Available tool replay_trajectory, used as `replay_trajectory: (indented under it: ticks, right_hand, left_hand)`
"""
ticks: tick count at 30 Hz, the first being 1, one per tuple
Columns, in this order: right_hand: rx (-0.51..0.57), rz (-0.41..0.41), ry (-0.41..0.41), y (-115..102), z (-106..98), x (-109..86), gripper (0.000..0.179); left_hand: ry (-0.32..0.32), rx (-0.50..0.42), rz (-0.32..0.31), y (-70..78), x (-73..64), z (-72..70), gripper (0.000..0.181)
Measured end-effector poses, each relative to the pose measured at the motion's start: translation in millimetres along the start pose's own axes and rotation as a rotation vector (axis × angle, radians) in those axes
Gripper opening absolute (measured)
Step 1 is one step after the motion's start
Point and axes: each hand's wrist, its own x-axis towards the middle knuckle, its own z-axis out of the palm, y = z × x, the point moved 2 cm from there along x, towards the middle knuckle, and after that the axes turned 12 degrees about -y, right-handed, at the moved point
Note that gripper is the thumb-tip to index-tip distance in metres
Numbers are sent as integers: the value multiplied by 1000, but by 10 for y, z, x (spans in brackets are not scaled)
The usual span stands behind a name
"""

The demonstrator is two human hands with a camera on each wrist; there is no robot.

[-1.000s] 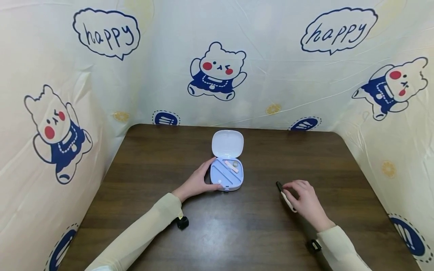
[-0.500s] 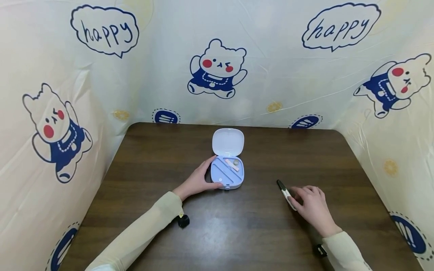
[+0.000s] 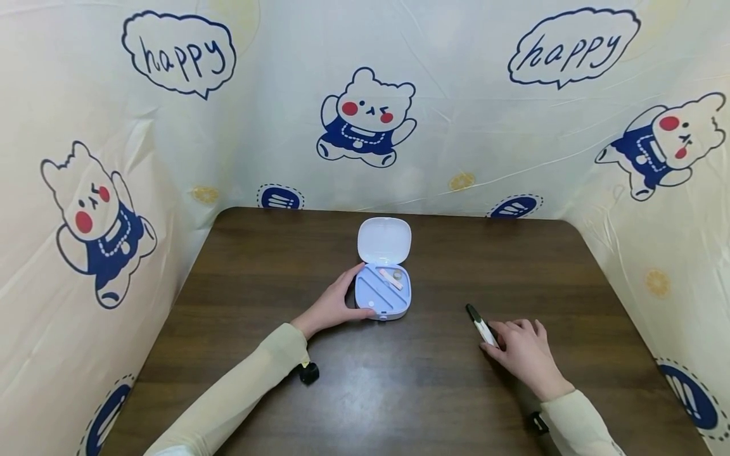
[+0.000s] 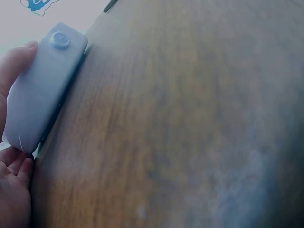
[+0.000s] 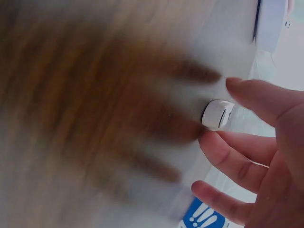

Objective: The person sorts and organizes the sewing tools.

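Note:
A small light-blue case (image 3: 373, 292) stands on the table with its lid (image 3: 384, 240) raised. Inside are diagonal dividers, a pale pink strip (image 3: 390, 278) and a small round grey piece (image 3: 397, 275). My left hand (image 3: 333, 305) holds the case from its left side, thumb at the front, fingers at the back. In the left wrist view, the case (image 4: 45, 90) shows a round front knob. A white marker (image 3: 481, 329) with a black cap lies on the table. My right hand (image 3: 526, 354) straddles its near end; in the right wrist view the thumb is apart from the marker (image 5: 217, 114).
The brown wooden table (image 3: 274, 247) has rounded far corners. A pale printed curtain (image 3: 467, 126) hangs behind it and along both sides. Black wrist cameras sit at the cuffs, the left one (image 3: 309, 373) low over the table.
My right hand has drawn back to the right and towards me, off the marker's middle to its near end. My left hand still holds the case.

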Motion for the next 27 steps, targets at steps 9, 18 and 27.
replay_trajectory:
  ticks: [9,18,27]
  right_hand:
    - [-28,-12,-2,-56,-17,8,30]
    - [-32,-46,72,-63,8,29,10]
    - [-28,-102,198,-97,-14,72,10]
  left_hand:
    - [6,3,2,-8,0,-3,112]
    - [0,-2,0,13,-8,-5,113]
    - [-2,-6,-8,7,-2,-6,113]
